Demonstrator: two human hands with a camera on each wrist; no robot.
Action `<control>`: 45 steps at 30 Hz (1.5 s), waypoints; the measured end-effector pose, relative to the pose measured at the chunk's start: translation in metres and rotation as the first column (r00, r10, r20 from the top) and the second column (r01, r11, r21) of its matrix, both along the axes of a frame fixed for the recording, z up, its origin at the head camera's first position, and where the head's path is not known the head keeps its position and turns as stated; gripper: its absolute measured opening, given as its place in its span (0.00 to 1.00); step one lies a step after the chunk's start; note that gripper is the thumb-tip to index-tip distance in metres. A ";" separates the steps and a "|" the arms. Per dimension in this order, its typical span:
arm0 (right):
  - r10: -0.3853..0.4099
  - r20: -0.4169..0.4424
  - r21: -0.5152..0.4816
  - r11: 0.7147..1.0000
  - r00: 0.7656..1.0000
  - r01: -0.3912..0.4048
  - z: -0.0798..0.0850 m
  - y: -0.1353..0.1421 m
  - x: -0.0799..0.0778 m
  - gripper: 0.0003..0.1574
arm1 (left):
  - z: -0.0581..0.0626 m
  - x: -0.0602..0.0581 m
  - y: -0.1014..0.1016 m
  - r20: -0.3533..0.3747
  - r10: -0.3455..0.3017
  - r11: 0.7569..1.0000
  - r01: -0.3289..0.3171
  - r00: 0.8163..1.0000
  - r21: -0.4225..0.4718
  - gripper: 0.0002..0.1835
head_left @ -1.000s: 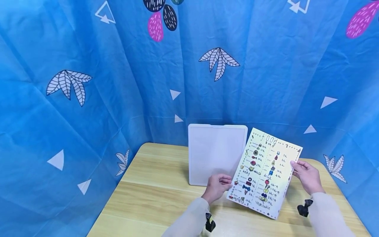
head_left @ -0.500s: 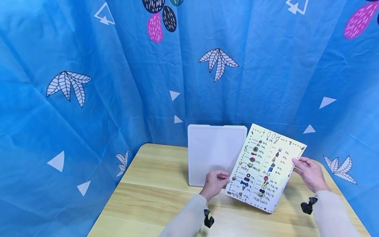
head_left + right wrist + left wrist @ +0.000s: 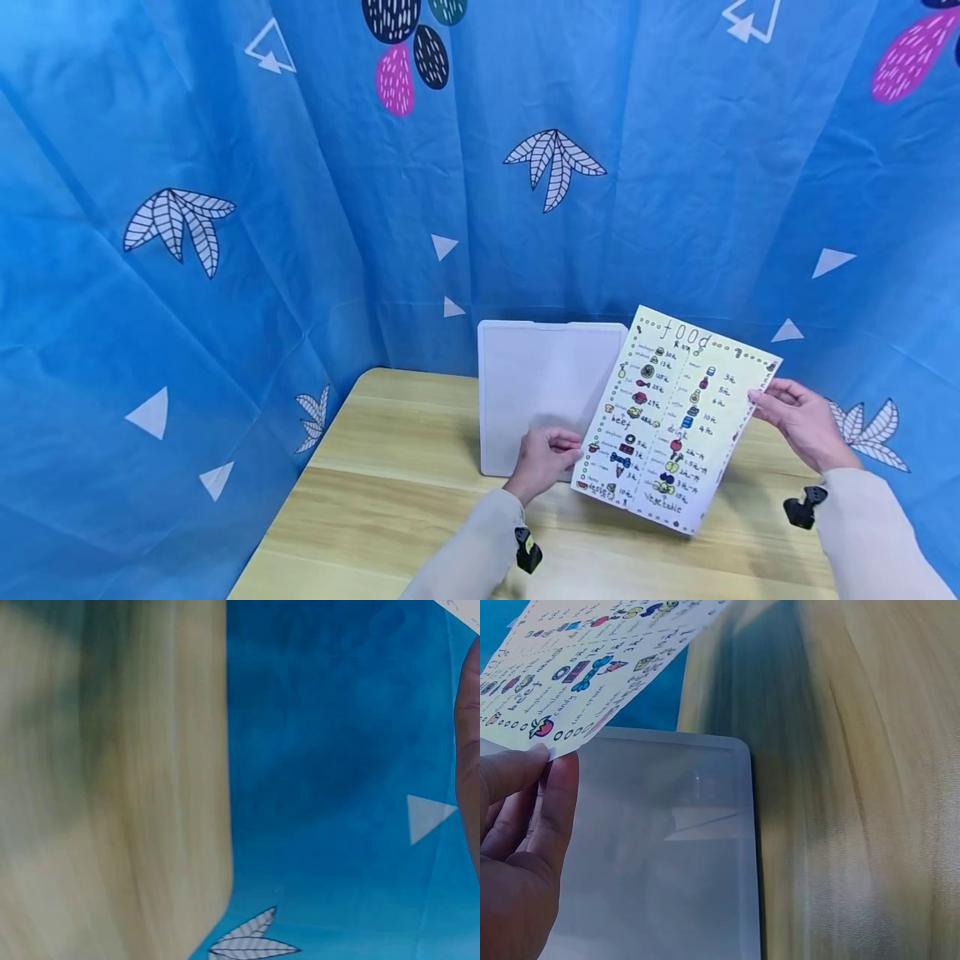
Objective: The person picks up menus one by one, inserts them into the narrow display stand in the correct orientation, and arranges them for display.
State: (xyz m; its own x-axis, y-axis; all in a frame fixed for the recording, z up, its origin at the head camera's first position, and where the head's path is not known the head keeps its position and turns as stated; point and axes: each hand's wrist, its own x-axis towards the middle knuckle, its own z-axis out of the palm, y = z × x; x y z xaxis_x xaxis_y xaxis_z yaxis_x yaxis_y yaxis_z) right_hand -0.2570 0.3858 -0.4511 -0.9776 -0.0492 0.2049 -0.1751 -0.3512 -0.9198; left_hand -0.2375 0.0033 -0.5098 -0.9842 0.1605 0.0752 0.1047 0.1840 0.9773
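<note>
A paper food menu (image 3: 671, 425) with hand-drawn pictures and prices is held up above the table, tilted with its top leaning left. My left hand (image 3: 542, 461) pinches its lower left edge between thumb and fingers; the left wrist view shows this grip on the paper's corner. On the far side, my right hand (image 3: 806, 421) pinches the right edge near the upper part, thumb in front and fingers behind. In the right wrist view only a sliver of that hand (image 3: 469, 750) appears. Behind the menu stands a flat white case (image 3: 543, 383), partly covered by the paper and left hand.
The wooden table (image 3: 375, 500) has a rounded far edge. A blue patterned curtain (image 3: 450, 183) hangs close behind and on both sides. Small black devices (image 3: 528, 550) are strapped at both wrists.
The menu has risen a little and its right side has swung up and outward. My right hand has moved right and slightly up with it; my left hand has shifted slightly left.
</note>
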 end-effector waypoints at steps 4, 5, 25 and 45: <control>-0.032 0.008 0.066 0.997 0.999 0.031 0.010 0.001 -0.001 0.12 | 0.003 0.000 0.000 0.000 -0.006 1.000 0.006 1.000 -0.002 0.08; -0.041 0.010 0.079 0.996 0.999 0.040 0.012 0.001 -0.002 0.11 | 0.003 0.000 0.000 0.006 -0.006 1.000 0.006 1.000 -0.003 0.08; -0.143 0.016 0.411 0.903 0.990 0.124 0.049 0.007 -0.002 0.07 | 0.021 -0.008 -0.008 -0.021 -0.005 0.999 0.004 1.000 -0.045 0.07; -0.115 -0.005 0.423 0.900 0.993 0.106 0.080 -0.004 -0.009 0.06 | 0.035 -0.018 -0.025 -0.031 0.002 0.998 -0.004 1.000 -0.059 0.06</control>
State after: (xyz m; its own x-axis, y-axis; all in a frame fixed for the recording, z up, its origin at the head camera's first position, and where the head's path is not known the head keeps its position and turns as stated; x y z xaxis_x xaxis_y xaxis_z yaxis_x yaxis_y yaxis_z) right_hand -0.2659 0.3816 -0.3716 -0.9854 -0.0183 0.1694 -0.1703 0.0907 -0.9812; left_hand -0.2556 -0.0215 -0.4743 -0.9820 0.1628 0.0958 0.1338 0.2413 0.9612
